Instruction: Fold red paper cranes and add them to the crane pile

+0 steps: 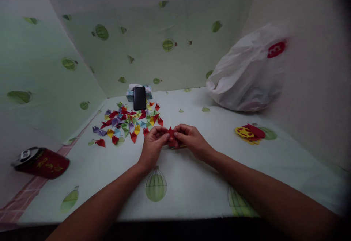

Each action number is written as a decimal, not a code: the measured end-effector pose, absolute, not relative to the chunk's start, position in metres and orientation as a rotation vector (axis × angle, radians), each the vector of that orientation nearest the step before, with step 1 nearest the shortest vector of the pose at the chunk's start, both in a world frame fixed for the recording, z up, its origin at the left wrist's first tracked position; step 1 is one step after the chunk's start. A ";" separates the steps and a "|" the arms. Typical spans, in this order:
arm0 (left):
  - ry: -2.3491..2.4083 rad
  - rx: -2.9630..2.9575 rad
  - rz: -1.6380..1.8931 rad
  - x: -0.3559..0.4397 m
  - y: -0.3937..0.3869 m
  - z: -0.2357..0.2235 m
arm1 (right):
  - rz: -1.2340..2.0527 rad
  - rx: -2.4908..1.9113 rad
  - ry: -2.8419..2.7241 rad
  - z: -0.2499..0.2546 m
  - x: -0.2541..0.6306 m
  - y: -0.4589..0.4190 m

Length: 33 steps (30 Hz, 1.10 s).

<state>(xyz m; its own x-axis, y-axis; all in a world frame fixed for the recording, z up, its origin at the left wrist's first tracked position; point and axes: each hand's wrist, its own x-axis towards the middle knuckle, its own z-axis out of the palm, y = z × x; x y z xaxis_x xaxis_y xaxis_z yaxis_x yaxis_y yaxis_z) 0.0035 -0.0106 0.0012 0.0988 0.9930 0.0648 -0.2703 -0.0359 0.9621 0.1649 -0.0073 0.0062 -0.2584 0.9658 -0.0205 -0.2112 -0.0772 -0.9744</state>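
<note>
My left hand [154, 142] and my right hand [195, 142] meet above the middle of the table. Between their thumbs and fingertips they pinch a small red folded paper [170, 133], its pointed tip facing up. Fingers cover much of its lower part. Just beneath, a dark red piece with a pale edge [179, 146] shows partly under my right hand; I cannot make out what it is. To the left of my hands lies a spread of small origami cranes [133, 137] in red, yellow, purple, blue and green.
A black phone [139, 98] leans on a tissue box [148, 92] behind the cranes. On the left a red drink can [45, 163] lies tilted. At right are a white plastic bag [246, 73] and red and yellow cut-out pieces [246, 133]. Patterned walls enclose the table.
</note>
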 end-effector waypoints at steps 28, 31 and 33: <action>0.900 1.140 1.266 0.002 -0.009 0.001 | 1.063 -0.996 -1.552 0.006 0.166 -0.011; 0.926 1.151 1.297 0.002 -0.009 0.003 | 1.188 -0.910 -1.451 0.006 0.165 -0.011; 0.940 1.156 1.302 0.002 -0.009 0.004 | 1.231 -0.866 -1.407 0.006 0.164 -0.010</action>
<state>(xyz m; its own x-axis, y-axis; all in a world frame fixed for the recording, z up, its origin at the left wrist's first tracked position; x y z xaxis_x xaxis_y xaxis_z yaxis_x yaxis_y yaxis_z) 0.0021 -0.0095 0.0042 0.0799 0.9916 0.1013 -0.2163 -0.0819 0.9729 0.1638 -0.0101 0.0058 -0.2102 0.9494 0.2333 -0.1053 0.2152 -0.9709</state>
